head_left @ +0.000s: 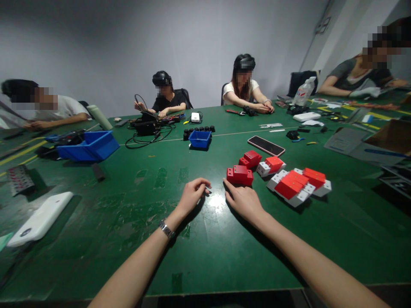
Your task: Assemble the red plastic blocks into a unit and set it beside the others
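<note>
My left hand (193, 194) rests over the green table (205, 265), loosely bent with its fingertips apart and nothing in them. On the other side of a small gap is my right hand (244, 200), palm down, holding nothing. Its stretched index finger reaches the near left corner of a red electrical module (240, 175); whether it touches cannot be made out. Behind that stands a second red module (250, 159). Further right are a red-and-white module (271, 166), a wider red-and-white module (291, 186) and another one (314, 179) beside it.
A phone (266, 146) lies beyond the modules. A small blue bin (200, 140) stands ahead, a larger blue bin (91, 147) at left. A white power bank (41, 218) lies near left, an open cardboard box (356, 143) at right. Several people sit around the table.
</note>
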`<act>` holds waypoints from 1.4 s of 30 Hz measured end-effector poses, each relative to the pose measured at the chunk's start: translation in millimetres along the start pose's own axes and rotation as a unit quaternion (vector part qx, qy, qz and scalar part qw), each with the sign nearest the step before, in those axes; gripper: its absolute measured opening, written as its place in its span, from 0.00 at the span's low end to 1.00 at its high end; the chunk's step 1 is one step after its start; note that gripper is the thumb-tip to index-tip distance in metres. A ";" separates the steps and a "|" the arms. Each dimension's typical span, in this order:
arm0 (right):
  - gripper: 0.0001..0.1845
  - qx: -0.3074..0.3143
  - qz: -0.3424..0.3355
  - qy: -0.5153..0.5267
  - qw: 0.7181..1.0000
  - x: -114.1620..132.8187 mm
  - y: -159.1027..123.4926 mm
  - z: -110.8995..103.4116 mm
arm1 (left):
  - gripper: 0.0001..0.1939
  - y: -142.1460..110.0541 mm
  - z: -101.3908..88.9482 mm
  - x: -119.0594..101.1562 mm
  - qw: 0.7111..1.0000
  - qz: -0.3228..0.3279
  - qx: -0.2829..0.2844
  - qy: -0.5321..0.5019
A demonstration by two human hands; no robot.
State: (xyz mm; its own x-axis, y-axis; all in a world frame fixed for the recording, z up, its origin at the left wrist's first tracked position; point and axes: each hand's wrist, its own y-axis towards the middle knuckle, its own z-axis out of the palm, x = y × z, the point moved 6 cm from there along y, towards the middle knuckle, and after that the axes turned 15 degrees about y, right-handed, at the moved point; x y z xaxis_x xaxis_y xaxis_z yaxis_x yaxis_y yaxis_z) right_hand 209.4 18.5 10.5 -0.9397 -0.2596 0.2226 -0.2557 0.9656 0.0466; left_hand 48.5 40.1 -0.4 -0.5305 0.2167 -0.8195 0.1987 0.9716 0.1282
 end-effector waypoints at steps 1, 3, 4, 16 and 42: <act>0.27 0.000 0.001 0.000 1.000 0.0 0.1 -0.1 | 0.11 0.0 0.1 0.1 1.000 0.001 0.000 0.000; 0.27 0.001 0.003 -0.001 1.000 0.1 0.1 -0.3 | 0.11 0.2 0.1 1.0 1.000 0.001 -0.001 0.002; 0.27 0.002 0.004 -0.002 1.000 0.2 0.1 -0.4 | 0.11 0.4 0.0 1.4 1.000 0.002 -0.003 0.001; 0.27 0.022 0.018 0.000 1.000 -0.5 -0.5 -0.2 | 0.11 0.7 -0.3 0.5 1.000 0.000 -0.002 0.001; 0.28 0.023 0.042 0.001 0.999 -7.7 0.4 -1.2 | 0.11 0.1 -0.4 -0.2 1.000 -0.008 0.001 -0.002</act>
State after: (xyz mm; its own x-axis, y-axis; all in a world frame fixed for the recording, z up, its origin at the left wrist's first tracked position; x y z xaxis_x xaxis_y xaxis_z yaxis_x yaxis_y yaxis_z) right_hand 216.8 20.9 10.0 -0.9579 -0.1778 0.2253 -0.1862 0.9824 -0.0165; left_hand 48.3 40.1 -0.1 -0.5300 0.2001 -0.8241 0.1910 0.9750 0.1138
